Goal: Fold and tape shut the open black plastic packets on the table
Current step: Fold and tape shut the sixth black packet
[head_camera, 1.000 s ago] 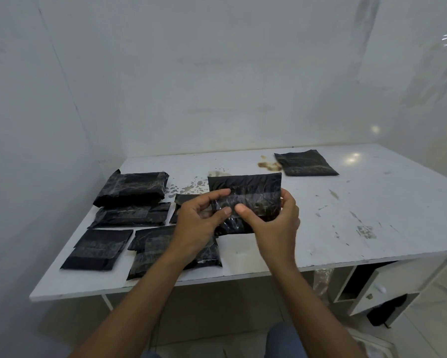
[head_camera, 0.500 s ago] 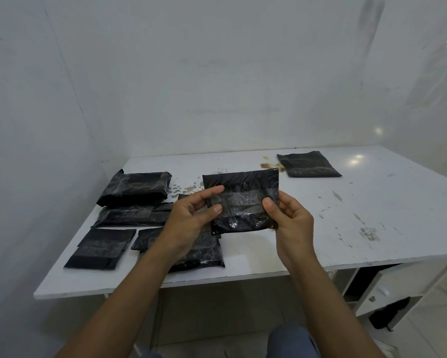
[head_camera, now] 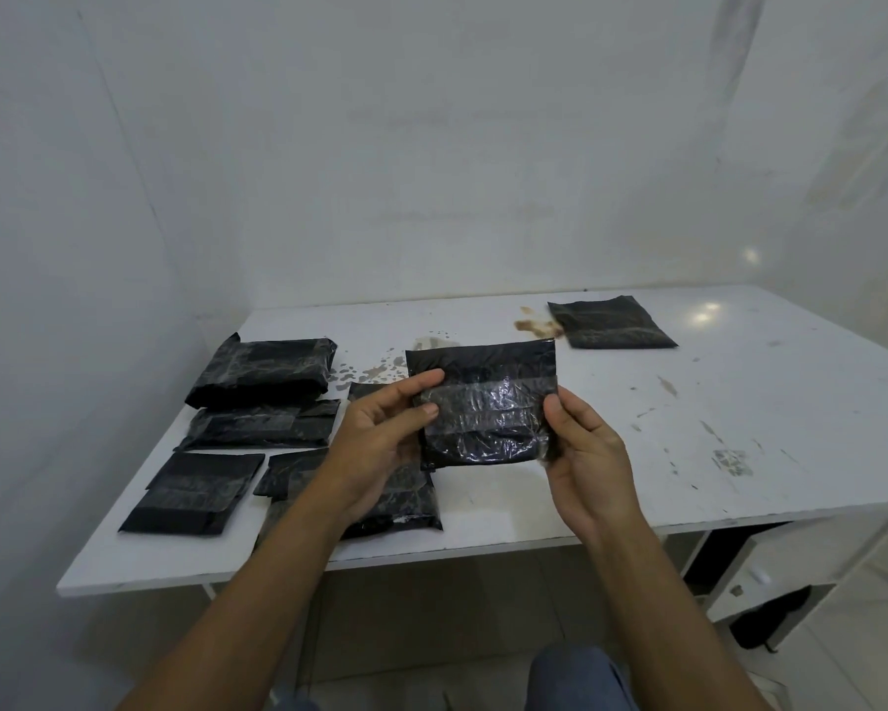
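I hold a black plastic packet (head_camera: 485,402) upright above the white table (head_camera: 611,454), its face crossed by a wide band of clear tape. My left hand (head_camera: 380,438) pinches its left edge with thumb and fingers. My right hand (head_camera: 582,449) grips its right edge. Several other black packets lie on the table's left side: a thick one (head_camera: 265,369) at the back, a flatter one (head_camera: 262,423) in front of it, one (head_camera: 190,492) near the front left, and more (head_camera: 395,505) partly hidden under my left forearm. A single packet (head_camera: 608,322) lies far back right.
Brown stains (head_camera: 536,324) mark the table beside the far packet. White walls close in behind and to the left. A white cabinet (head_camera: 770,572) with a dark opening stands under the table's right end. My knee (head_camera: 575,674) shows at the bottom.
My right hand slid from the packet's lower middle to its right edge. The packet now faces me more squarely, held slightly lower and nearer.
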